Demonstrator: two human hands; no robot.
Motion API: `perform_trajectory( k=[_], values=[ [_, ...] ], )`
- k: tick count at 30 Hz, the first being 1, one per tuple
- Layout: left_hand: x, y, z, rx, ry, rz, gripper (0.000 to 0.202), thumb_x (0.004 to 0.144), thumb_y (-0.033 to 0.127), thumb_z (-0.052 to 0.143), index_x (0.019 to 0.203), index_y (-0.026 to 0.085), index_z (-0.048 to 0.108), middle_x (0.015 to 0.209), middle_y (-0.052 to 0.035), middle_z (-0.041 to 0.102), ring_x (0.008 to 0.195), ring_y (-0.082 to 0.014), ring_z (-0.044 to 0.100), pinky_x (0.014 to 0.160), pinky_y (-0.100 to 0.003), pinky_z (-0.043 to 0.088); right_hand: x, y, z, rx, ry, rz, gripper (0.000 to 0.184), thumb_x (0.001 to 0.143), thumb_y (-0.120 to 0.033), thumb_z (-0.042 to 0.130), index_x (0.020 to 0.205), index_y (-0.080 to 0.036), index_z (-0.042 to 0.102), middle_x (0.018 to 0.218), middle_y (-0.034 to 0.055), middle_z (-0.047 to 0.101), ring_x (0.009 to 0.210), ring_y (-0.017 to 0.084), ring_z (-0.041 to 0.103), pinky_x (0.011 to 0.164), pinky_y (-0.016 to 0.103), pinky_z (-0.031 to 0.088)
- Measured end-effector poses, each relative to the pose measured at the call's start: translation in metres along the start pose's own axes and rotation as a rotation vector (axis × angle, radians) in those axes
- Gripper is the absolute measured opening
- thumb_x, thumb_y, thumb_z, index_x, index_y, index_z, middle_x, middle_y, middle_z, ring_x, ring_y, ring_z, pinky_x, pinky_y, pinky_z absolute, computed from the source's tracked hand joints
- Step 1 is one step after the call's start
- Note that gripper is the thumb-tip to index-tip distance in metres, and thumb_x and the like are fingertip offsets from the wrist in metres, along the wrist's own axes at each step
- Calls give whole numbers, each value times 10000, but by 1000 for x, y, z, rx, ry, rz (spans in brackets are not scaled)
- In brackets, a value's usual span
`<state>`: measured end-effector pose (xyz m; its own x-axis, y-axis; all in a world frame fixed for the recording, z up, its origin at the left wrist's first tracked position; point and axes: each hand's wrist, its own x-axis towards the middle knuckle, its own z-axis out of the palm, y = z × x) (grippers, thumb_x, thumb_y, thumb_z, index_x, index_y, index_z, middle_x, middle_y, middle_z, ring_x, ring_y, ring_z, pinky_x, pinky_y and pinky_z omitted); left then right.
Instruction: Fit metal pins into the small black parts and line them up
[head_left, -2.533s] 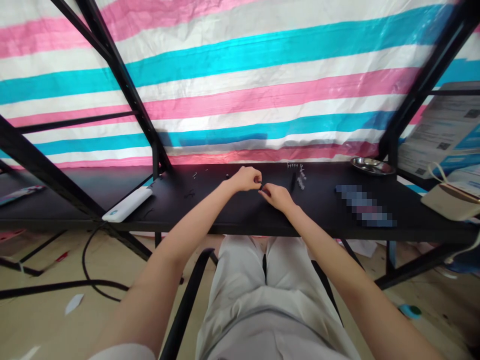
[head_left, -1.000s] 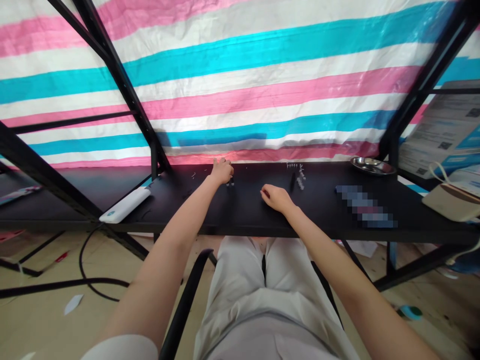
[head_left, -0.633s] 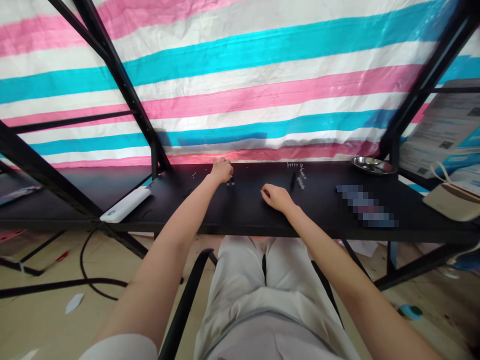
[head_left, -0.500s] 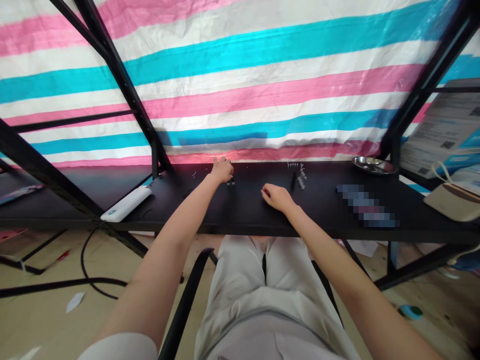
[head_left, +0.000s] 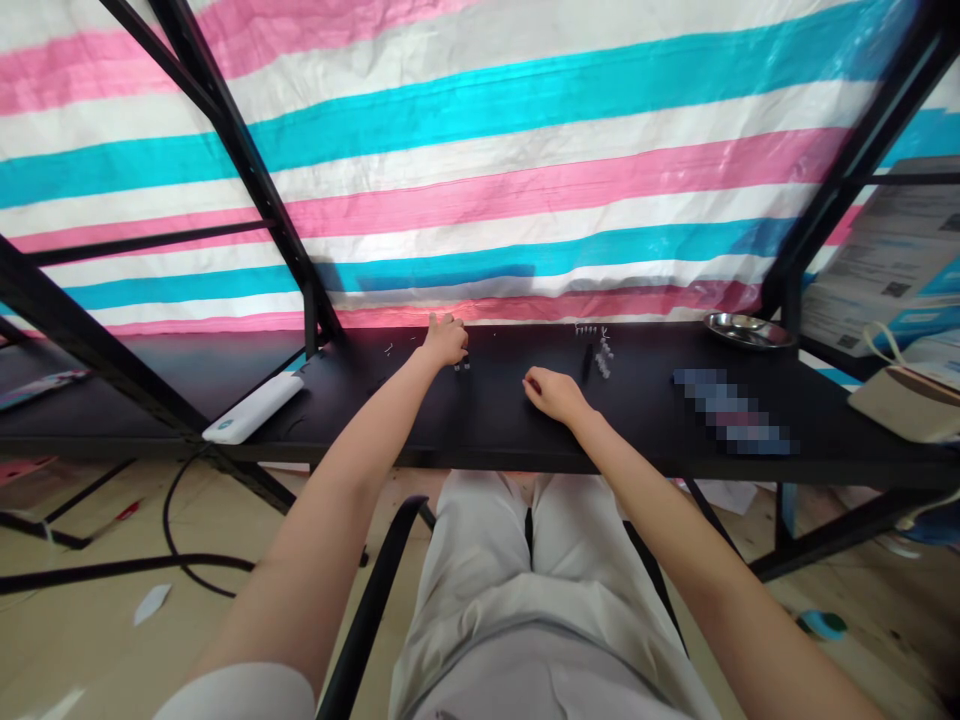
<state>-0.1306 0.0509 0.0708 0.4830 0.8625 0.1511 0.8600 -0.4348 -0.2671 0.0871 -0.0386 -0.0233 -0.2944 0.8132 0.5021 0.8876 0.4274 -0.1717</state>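
Observation:
Near the back edge of the black table, my left hand is closed, fingers bent downward. Two tiny pale pieces show just below its fingertips, beside something dark that I cannot make out. Closed in a loose fist, my right hand rests on the tabletop to the right, with nothing showing in it. Beyond that fist lie a short dark stick-like item and a cluster of small clear pieces. A row of small whitish pieces runs along the back edge.
On the left lies a white oblong device. To the right are a shiny metal dish, a blurred-out flat item and a beige bag. Black frame posts rise at both sides before a striped sheet.
My left hand has barely shifted, and the tiny pieces under its fingers look almost the same. My right hand stays where it was.

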Motion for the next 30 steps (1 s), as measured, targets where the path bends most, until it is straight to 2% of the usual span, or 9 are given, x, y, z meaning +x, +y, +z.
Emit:
perform_trajectory(
  k=[9,14,17,20,22,25,27,30],
  values=[
    [-1,-2,-1,35,12,12,254,782,303,553,988,215,674,1165,-109,550,1168,-309,371,1015,-571,177,0,1,-2,31,34,10,198,879,-289,395,877,-200,572,826,42,640,697,144,560,601,243,330],
    [0,9,-9,-6,111,77,305,802,282,513,1070,208,640,1178,-112,537,1174,-309,362,1024,-576,142,-2,0,-8,135,169,33,253,894,-323,363,890,-196,582,808,46,632,703,145,565,642,243,375],
    [-2,32,-17,-62,229,184,338,838,253,447,1138,212,597,1176,-106,536,1175,-289,367,1031,-561,136,-4,0,-13,199,300,66,306,911,-356,322,889,-192,580,807,64,619,720,152,564,690,254,400],
    [-6,65,-22,-112,280,289,371,849,239,422,1197,208,547,1210,-106,524,1171,-281,376,1032,-555,134,-7,7,-21,192,480,155,326,913,-373,310,849,-187,570,780,75,597,722,165,550,730,282,406],
    [-9,89,-19,-147,305,344,401,855,236,408,1244,205,504,1242,-109,508,1179,-275,376,1034,-544,147,-9,17,-27,164,638,268,323,909,-377,312,852,-178,560,789,85,588,745,178,542,770,313,401],
    [-10,122,-7,-210,303,378,469,858,248,404,1325,210,411,1284,-116,484,1185,-269,372,1018,-538,196,-13,37,-35,142,830,493,314,907,-344,294,973,-158,538,897,114,585,826,202,541,817,364,385],
    [-9,139,3,-263,279,373,525,860,253,397,1378,207,326,1326,-120,453,1173,-266,378,995,-551,231,-17,49,-38,147,872,629,304,893,-298,297,1041,-150,518,940,125,584,883,221,536,828,393,373],
    [-3,159,18,-319,237,351,583,863,261,391,1419,195,230,1351,-123,432,1134,-266,406,957,-569,276,-23,63,-39,164,808,779,299,856,-229,318,1060,-155,524,937,120,600,972,261,513,843,433,353]
  ],
)
